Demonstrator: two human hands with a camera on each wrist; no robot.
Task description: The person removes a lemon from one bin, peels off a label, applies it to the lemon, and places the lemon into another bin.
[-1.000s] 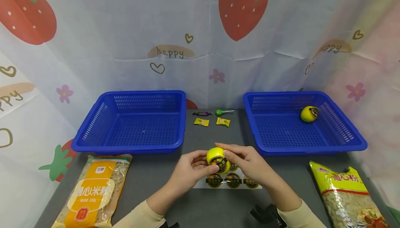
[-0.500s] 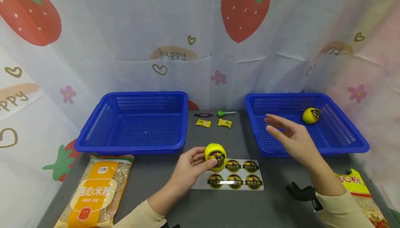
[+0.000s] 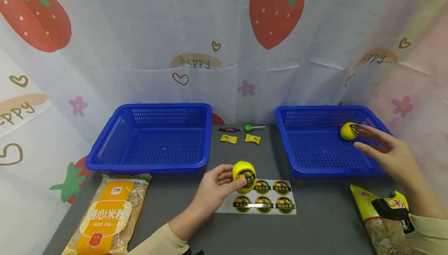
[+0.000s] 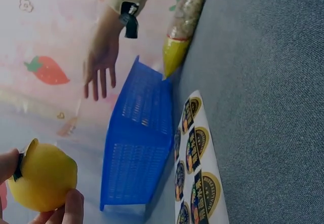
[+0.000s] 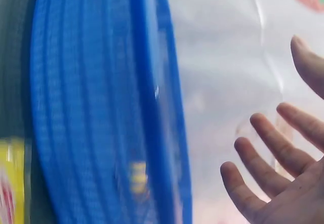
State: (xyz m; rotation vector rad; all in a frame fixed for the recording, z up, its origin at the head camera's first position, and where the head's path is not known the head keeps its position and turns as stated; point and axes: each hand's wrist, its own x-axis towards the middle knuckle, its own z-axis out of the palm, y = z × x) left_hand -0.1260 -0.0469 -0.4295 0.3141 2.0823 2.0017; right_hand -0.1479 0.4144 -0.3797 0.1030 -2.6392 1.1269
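Left hand [image 3: 213, 191] has its grip closed round a yellow lemon [image 3: 244, 175], thumb and fingers pinching it, dark round sticker on the lemon facing the camera. Lemon is held just above the grey worktop [image 3: 325, 224], over the near-left corner of a sticker sheet [image 3: 266, 200] that lies flat with five labels showing.

Right hand [image 3: 388, 152] is empty: grip wide open, fingers straight and spread, hovering over the right blue basket [image 3: 315, 169] near its right wall. Fingertips sit just beside a second lemon [image 3: 349, 131] inside that basket; contact can't be confirmed from the head view.

Left blue basket [image 3: 147, 165] sits well apart, across the gap. Between the baskets at the back: two yellow sweets [image 3: 228, 138], a dark wrapped sweet [image 3: 229, 129], a green lollipop [image 3: 249, 128]. An orange pasta bag [image 3: 105, 216] lies near-left, a yellow pasta bag [image 3: 381, 224] near-right under the right forearm.
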